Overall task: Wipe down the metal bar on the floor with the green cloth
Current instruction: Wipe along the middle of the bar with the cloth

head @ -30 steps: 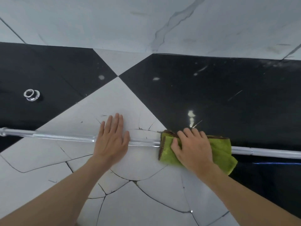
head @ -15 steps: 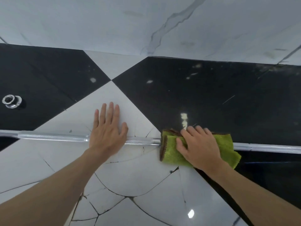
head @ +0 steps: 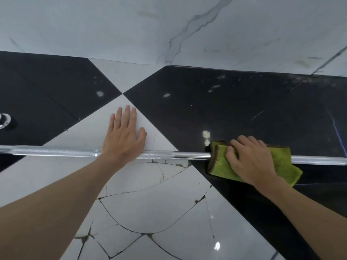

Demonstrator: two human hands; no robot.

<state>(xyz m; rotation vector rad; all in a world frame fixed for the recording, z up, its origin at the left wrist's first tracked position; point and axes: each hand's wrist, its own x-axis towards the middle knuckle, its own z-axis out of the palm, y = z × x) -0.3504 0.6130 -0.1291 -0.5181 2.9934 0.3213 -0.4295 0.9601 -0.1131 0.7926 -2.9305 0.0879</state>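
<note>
Right hand (head: 251,162) clamps the green cloth (head: 221,166) around the metal bar (head: 56,152) on the floor.
Left hand (head: 123,139) lies flat, fingers spread, pressing the bar onto a cracked white tile (head: 150,207). 1 bar, 1 cloth, 2 hands; 1 small metal fitting (head: 2,121), perhaps a collar, sits cut off at the left edge. Bare bar extends both ways.

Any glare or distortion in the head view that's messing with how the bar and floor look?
Head view: sharp, wide-angle bend curves the wall edge; lamp glare spots sit on the black tile and white tile; the metal bar shines but reads clearly; left hand, right hand and green cloth evenly lit.
</note>
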